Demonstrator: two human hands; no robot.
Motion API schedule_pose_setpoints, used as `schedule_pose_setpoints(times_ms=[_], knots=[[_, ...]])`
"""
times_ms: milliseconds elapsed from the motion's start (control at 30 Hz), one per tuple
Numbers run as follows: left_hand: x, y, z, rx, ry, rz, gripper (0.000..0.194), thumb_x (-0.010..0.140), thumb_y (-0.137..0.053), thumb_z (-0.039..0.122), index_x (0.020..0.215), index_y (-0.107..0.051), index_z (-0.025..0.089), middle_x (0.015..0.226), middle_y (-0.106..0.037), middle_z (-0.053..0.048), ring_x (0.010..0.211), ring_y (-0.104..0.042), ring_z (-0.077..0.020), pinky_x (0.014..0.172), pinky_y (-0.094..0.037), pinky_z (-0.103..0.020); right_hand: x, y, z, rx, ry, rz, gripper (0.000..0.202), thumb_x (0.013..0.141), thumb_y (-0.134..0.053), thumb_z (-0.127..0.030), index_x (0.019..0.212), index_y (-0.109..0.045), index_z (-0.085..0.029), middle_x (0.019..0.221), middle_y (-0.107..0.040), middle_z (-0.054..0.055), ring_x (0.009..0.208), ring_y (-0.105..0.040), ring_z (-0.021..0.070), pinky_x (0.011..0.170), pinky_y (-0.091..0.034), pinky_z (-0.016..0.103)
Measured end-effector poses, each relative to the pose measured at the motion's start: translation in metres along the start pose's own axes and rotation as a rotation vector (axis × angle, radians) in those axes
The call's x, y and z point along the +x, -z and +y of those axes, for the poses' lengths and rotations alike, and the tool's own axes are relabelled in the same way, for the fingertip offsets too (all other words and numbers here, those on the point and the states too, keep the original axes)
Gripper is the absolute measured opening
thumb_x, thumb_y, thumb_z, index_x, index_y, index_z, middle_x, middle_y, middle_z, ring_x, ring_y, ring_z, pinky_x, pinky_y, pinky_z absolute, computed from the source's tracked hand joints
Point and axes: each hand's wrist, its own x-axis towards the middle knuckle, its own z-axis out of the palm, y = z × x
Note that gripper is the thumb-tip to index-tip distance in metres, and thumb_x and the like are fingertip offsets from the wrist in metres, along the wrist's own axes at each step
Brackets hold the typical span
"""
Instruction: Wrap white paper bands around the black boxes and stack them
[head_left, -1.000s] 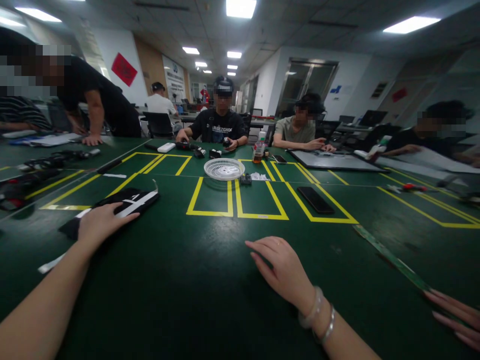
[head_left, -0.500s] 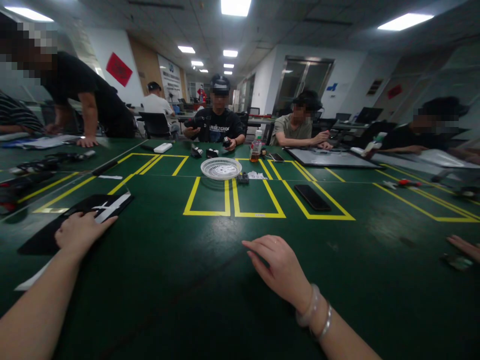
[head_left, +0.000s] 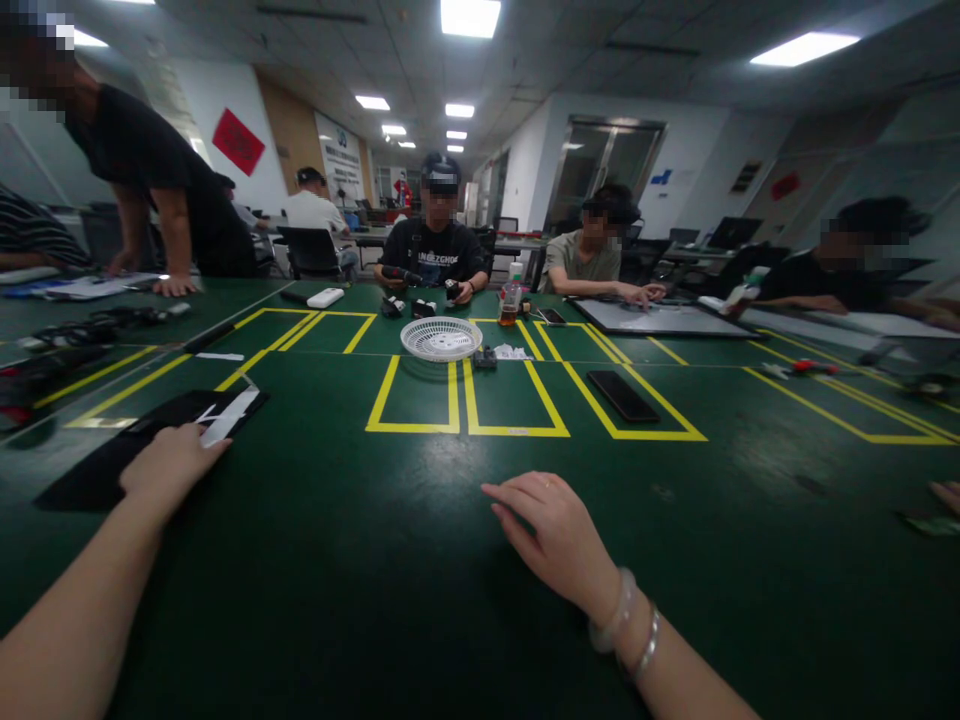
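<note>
At the left, my left hand (head_left: pixel 169 462) is closed on a narrow white strip (head_left: pixel 229 415), its fingertips partly hidden. Under the hand and strip lies a flat black sheet or pouch (head_left: pixel 82 465) on the green table (head_left: pixel 337 600). My right hand (head_left: pixel 546 520) is over the table right of centre, thumb apart from the fingers, holding nothing. A black phone (head_left: pixel 622 395) lies beyond it inside a yellow taped frame.
A white round basket (head_left: pixel 441 340) stands mid-table, a small dark object (head_left: pixel 486 357) beside it. Farther back is a bottle (head_left: pixel 511 298). Several people sit or lean around the table. Cables and dark devices (head_left: pixel 82 335) lie far left; another person's fingertips (head_left: pixel 949 492) show at right.
My left hand has shifted slightly right and its thumb has drawn in; the white strip has moved with it. White material beneath my left forearm is gone from view. My right hand is nearly unchanged.
</note>
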Motion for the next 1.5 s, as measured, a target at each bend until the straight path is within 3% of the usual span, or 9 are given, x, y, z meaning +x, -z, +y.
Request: schedule_pose_setpoints(times_ms=[100, 233, 533, 767, 1000, 1133, 1300, 1400, 1500], knots=[[0.007, -0.005, 0.019, 0.133, 0.218, 0.163, 0.06, 0.082, -0.04, 0.062, 0.087, -0.073, 0.012, 0.084, -0.065, -0.018, 0.115, -0.052, -0.0421, 0.079, -0.033, -0.049, 0.0, -0.001, 0.0, 0.006, 0.0, -0.003, 0.027, 0.097, -0.05, -0.02, 0.119, -0.064, -0.022, 0.101, -0.071, 0.006, 0.093, -0.064, 0.0197, 0.083, -0.049, 0.038], [0.024, -0.014, 0.076, 0.279, 0.374, 0.148, 0.063, 0.09, -0.038, 0.058, 0.126, -0.062, 0.012, 0.12, -0.057, -0.019, 0.104, -0.057, -0.0374, 0.074, -0.044, -0.041, 0.0, -0.002, 0.0, 0.018, 0.009, -0.013, 0.028, 0.096, -0.05, -0.02, 0.121, -0.064, -0.023, 0.104, -0.071, 0.007, 0.095, -0.065, 0.0203, 0.084, -0.05, 0.039], [0.039, -0.056, 0.211, 0.181, -0.085, -0.126, 0.037, 0.096, -0.052, 0.033, 0.133, -0.056, 0.028, 0.12, -0.056, -0.004, 0.091, -0.062, -0.0221, 0.071, -0.048, -0.028, -0.003, -0.012, -0.003, -0.026, 0.138, -0.036, 0.041, 0.092, -0.055, -0.016, 0.132, -0.056, -0.024, 0.134, -0.06, 0.009, 0.124, -0.055, 0.0241, 0.103, -0.047, 0.046], [0.028, -0.069, 0.245, 0.05, -0.271, -0.289, 0.048, 0.09, -0.063, 0.02, 0.135, -0.052, 0.032, 0.119, -0.056, -0.002, 0.094, -0.062, -0.0194, 0.075, -0.048, -0.025, -0.001, -0.009, -0.014, -0.121, 0.072, -0.121, 0.054, 0.088, -0.063, -0.016, 0.14, -0.048, -0.026, 0.14, -0.057, 0.009, 0.13, -0.051, 0.0266, 0.113, -0.035, 0.056], [0.029, -0.063, 0.24, -0.071, -0.24, -0.355, 0.049, 0.088, -0.07, 0.03, 0.134, -0.055, 0.032, 0.117, -0.057, -0.002, 0.097, -0.061, -0.0205, 0.079, -0.047, -0.025, -0.003, -0.01, -0.007, -0.017, 0.035, -0.198, 0.048, 0.091, -0.06, -0.015, 0.137, -0.05, -0.026, 0.12, -0.069, 0.005, 0.106, -0.065, 0.0212, 0.104, -0.043, 0.049], [0.036, -0.052, 0.212, -0.246, -0.084, -0.408, 0.05, 0.092, -0.061, 0.048, 0.136, -0.054, 0.026, 0.103, -0.062, -0.003, 0.086, -0.061, -0.0202, 0.07, -0.049, -0.025, -0.002, -0.008, -0.008, -0.007, 0.036, -0.244, 0.043, 0.089, -0.066, -0.02, 0.131, -0.056, -0.024, 0.116, -0.07, 0.006, 0.099, -0.064, 0.022, 0.092, -0.047, 0.044], [0.042, -0.029, 0.139, -0.125, 0.201, -0.282, 0.062, 0.094, -0.044, 0.064, 0.133, -0.056, 0.018, 0.108, -0.066, -0.007, 0.093, -0.064, -0.0242, 0.077, -0.053, -0.03, -0.001, -0.006, -0.007, 0.004, 0.034, -0.295, 0.043, 0.088, -0.069, -0.027, 0.129, -0.058, -0.025, 0.114, -0.069, 0.004, 0.098, -0.064, 0.0212, 0.09, -0.046, 0.041], [0.03, -0.009, 0.085, 0.097, 0.382, -0.035, 0.083, 0.083, -0.048, 0.072, 0.131, -0.056, 0.005, 0.13, -0.055, -0.021, 0.125, -0.043, -0.0453, 0.099, -0.039, -0.056, -0.003, -0.007, -0.004, 0.027, 0.036, -0.318, 0.042, 0.09, -0.066, -0.028, 0.131, -0.058, -0.026, 0.114, -0.069, 0.004, 0.101, -0.063, 0.0205, 0.091, -0.045, 0.04], [0.005, 0.007, 0.027, 0.312, 0.621, 0.216, 0.094, 0.057, -0.064, 0.081, 0.11, -0.068, 0.003, 0.121, -0.059, -0.028, 0.124, -0.031, -0.0624, 0.091, -0.022, -0.075, -0.005, -0.009, -0.002, 0.068, 0.022, -0.352, 0.043, 0.09, -0.064, -0.027, 0.132, -0.057, -0.025, 0.114, -0.069, 0.005, 0.102, -0.062, 0.0205, 0.092, -0.044, 0.039]])
